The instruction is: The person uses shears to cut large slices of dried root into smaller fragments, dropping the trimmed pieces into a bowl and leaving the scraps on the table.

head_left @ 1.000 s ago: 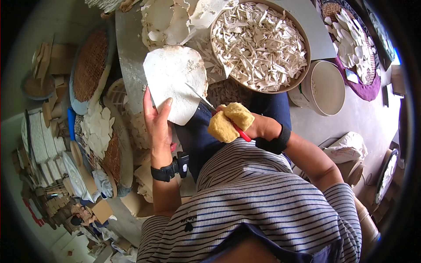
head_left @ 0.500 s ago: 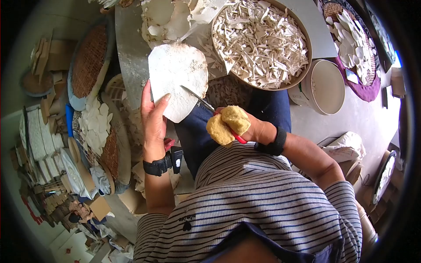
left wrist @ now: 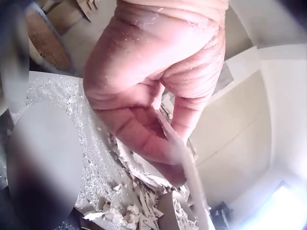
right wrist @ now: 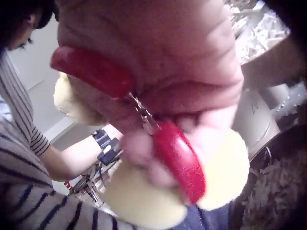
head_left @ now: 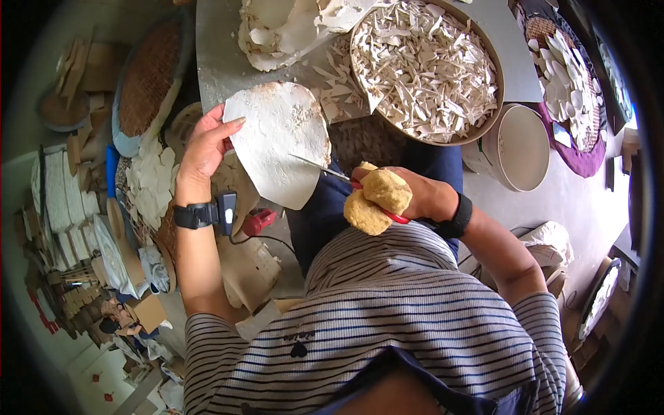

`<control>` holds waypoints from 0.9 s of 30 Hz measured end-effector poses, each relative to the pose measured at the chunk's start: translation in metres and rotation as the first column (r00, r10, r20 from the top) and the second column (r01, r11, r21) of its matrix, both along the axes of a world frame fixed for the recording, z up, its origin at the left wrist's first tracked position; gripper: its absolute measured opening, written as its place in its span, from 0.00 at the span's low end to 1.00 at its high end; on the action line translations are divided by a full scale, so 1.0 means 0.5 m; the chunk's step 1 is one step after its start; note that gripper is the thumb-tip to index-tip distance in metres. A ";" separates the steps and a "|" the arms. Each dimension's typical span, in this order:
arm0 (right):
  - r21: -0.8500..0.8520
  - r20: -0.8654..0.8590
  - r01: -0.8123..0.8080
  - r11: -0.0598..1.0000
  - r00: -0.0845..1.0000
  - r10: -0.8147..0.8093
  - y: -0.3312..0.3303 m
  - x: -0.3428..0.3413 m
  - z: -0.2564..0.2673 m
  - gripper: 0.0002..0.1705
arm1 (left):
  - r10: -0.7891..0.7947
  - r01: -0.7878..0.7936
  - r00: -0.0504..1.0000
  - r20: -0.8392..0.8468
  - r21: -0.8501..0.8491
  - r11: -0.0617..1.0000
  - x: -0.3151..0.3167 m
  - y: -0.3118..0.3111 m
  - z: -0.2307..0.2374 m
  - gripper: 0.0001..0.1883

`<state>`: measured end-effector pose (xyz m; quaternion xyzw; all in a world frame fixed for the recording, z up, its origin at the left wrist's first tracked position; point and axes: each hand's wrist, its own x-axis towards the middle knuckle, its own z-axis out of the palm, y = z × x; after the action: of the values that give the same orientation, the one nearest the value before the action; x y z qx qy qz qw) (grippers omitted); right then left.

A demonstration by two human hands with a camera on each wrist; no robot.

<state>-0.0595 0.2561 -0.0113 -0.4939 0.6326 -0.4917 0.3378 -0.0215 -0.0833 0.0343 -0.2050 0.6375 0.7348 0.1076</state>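
The left hand pinches the left edge of a thin white sheet with brownish, rough patches at its upper right. In the left wrist view the sheet shows edge-on between thumb and fingers of the left hand. The right hand grips red-handled scissors; their blade lies against the sheet's lower right part. Yellow foam pieces surround the handles. In the right wrist view the right hand is curled round the red handles, with yellow foam at the fingers.
A round tray full of white scraps stands on the grey table, beside a rough white piece. A white bucket is at the right. Flat white pieces lie at the left, and a red object below the sheet.
The left hand has moved left and up along the sheet's edge, and the sheet has turned and dropped slightly. The right hand with the scissors has shifted a little right.
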 end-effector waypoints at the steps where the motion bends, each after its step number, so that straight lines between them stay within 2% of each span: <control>1: -0.031 0.031 -0.003 1.000 1.000 0.004 0.001 -0.006 -0.001 0.21 | 0.023 -0.023 0.999 -0.022 0.013 1.000 0.000 0.008 0.005 0.21; 2: -0.064 0.059 -0.005 0.998 0.998 0.009 0.001 -0.014 -0.002 0.21 | 0.045 -0.044 0.998 -0.047 0.026 0.999 -0.001 0.014 0.011 0.20; 3: 0.001 0.205 -0.053 0.999 0.977 0.051 0.004 -0.022 -0.006 0.24 | 0.088 -0.084 0.994 -0.071 0.052 0.995 0.000 0.017 0.011 0.20; 6: -0.096 0.243 -0.087 0.992 0.964 0.108 0.016 -0.038 0.009 0.26 | 0.212 -0.197 0.969 -0.129 0.118 0.973 0.018 0.021 -0.002 0.19; 7: -0.079 0.430 -0.084 0.993 0.896 0.110 0.015 -0.040 0.023 0.28 | 0.246 -0.228 0.958 -0.146 0.132 0.965 0.023 0.024 -0.005 0.19; 10: -0.142 0.313 -0.092 0.986 0.940 0.133 0.014 -0.050 0.027 0.27 | 0.310 -0.287 0.936 -0.166 0.147 0.946 0.042 0.031 0.001 0.20; 12: -0.049 0.321 -0.056 0.997 0.945 0.069 0.012 -0.053 0.024 0.26 | 0.324 -0.303 0.931 -0.167 0.138 0.943 0.055 0.027 -0.004 0.21; 14: -0.019 0.301 -0.012 1.000 0.953 0.017 0.019 -0.062 0.019 0.24 | 0.525 -0.499 0.836 -0.159 0.177 0.849 0.071 -0.018 -0.021 0.18; 15: 0.059 0.271 -0.045 0.997 0.962 0.027 0.031 -0.075 0.037 0.22 | 0.646 -0.591 0.754 -0.119 0.304 0.747 0.080 -0.047 -0.027 0.16; 16: 0.052 0.261 -0.043 0.998 0.965 0.028 0.032 -0.073 0.030 0.21 | 0.737 -0.647 0.662 -0.133 0.395 0.652 0.092 -0.077 -0.038 0.16; 18: 0.040 0.242 -0.027 0.999 0.970 0.017 0.032 -0.052 -0.007 0.20 | 0.763 -0.665 0.629 -0.147 0.407 0.626 0.099 -0.081 -0.036 0.16; 19: 0.001 0.287 0.010 1.000 0.958 -0.009 0.018 -0.033 -0.029 0.19 | 0.741 -0.656 0.648 -0.178 0.364 0.661 0.095 -0.064 -0.035 0.17; 20: -0.054 0.329 0.058 0.997 0.943 -0.037 -0.002 -0.017 -0.038 0.19 | 0.717 -0.647 0.666 -0.206 0.318 0.693 0.087 -0.031 -0.032 0.17; 22: -0.235 0.268 0.129 0.964 0.961 -0.063 -0.042 0.012 -0.049 0.18 | 0.711 -0.646 0.658 -0.247 0.301 0.702 0.072 0.047 -0.033 0.23; 24: -0.253 0.328 0.275 0.927 0.926 -0.185 -0.073 0.039 -0.065 0.17 | 0.741 -0.669 0.622 -0.252 0.321 0.671 0.063 0.126 -0.036 0.25; 25: -0.287 0.130 0.298 0.910 0.954 -0.271 -0.092 0.053 -0.110 0.17 | 0.746 -0.666 0.619 -0.246 0.339 0.664 0.061 0.151 -0.040 0.26; 27: -0.199 0.314 0.278 0.940 0.927 -0.207 -0.101 0.052 -0.105 0.18 | 0.755 -0.671 0.610 -0.239 0.351 0.653 0.062 0.197 -0.040 0.28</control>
<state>-0.0334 0.2055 -0.0639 -0.3717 0.5690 -0.6693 0.3002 0.0096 0.0154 0.0143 -0.2896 0.4217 0.8076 -0.2934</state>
